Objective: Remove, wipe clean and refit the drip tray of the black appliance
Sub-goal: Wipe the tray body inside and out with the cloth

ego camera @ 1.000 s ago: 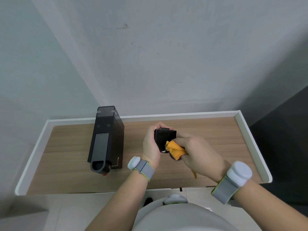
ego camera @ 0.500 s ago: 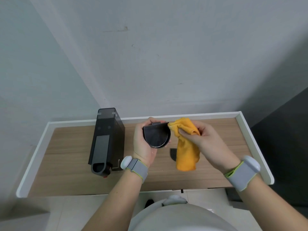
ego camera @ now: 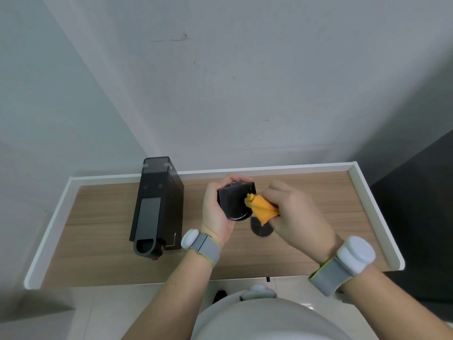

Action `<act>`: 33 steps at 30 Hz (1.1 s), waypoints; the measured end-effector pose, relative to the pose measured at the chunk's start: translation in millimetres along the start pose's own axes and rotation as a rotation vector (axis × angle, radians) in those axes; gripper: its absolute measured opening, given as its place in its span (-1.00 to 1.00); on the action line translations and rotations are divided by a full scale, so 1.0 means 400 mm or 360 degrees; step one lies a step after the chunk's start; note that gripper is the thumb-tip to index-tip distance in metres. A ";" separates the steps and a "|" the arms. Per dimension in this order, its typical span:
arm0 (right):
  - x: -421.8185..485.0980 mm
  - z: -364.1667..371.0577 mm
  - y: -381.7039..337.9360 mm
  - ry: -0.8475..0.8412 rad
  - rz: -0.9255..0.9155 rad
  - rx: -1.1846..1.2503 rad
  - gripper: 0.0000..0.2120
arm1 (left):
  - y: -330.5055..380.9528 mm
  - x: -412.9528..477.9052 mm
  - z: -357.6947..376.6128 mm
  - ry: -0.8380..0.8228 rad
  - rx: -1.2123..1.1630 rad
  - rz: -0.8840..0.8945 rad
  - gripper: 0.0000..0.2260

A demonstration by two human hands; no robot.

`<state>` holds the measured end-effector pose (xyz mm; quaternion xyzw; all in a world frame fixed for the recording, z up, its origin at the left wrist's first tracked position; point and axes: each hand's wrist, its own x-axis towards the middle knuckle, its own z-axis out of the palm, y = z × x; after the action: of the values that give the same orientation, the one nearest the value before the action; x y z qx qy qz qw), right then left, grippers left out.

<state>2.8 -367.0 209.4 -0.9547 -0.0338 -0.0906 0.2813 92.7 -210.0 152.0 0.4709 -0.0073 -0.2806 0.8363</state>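
Setting: A wooden bench with a raised white rim (ego camera: 50, 229) stood against a grey wall, seen from above by a head-worn camera.

Appliance: A tall black box-shaped appliance (ego camera: 158, 204) stood on the left part of the bench, well apart from the hands, its front slot empty.

Drip tray: The small black plastic drip tray (ego camera: 232, 202), straight at one end and rounded at the other, was held above the middle of the bench, off the appliance.

Left hand: The left hand (ego camera: 217, 212) had its grip closed around the tray from the left side, fingers curled over the far edge, with the tray's broad dark face turned towards the camera.

Right hand: The right hand (ego camera: 294, 212) had its grip closed on a bunched orange cloth (ego camera: 261, 207), whose tip pressed against the tray's right edge.

Loose part: A dark round slotted grid piece (ego camera: 261, 228) lay on the bench just below the cloth, partly hidden by the right hand.

What changed: Half a second before, the cloth hung open and loose beside the tray; now it was wadded up and back in contact with the plastic. The tray had also been turned in the left hand.

Meaning for the task: Removal appeared done and wiping was under way on another face. Refitting the tray, and probably the grid piece, seemed yet to come.
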 end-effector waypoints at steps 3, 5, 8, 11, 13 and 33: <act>-0.004 0.042 -0.029 -0.0192 0.0049 0.0327 -0.85 | -0.021 0.009 0.013 0.0131 0.0021 0.0052 -0.55; 0.011 0.069 -0.058 -0.0188 0.0303 0.0742 -0.79 | -0.027 0.010 0.013 0.0182 0.0004 0.0045 -0.56; 0.044 0.073 -0.096 -0.0083 0.0445 0.1011 -0.75 | -0.018 0.017 0.000 0.0177 -0.0084 0.0040 -0.59; 0.043 0.040 -0.099 -0.0311 0.0174 0.0629 -0.67 | -0.002 0.020 -0.013 0.0160 -0.0100 0.0018 -0.60; 0.035 0.004 -0.072 -0.0462 0.0037 0.0131 -0.65 | 0.004 0.018 -0.007 0.0105 -0.0134 -0.0060 -0.59; 0.049 -0.057 0.015 -0.0259 -0.0028 -0.0128 -0.76 | 0.027 0.019 0.045 0.0181 0.0145 -0.0257 -0.61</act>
<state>19.0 -384.0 228.6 -0.9691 -0.0612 -0.0166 0.2382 99.2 -223.3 168.7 0.5227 0.0653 -0.3191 0.7878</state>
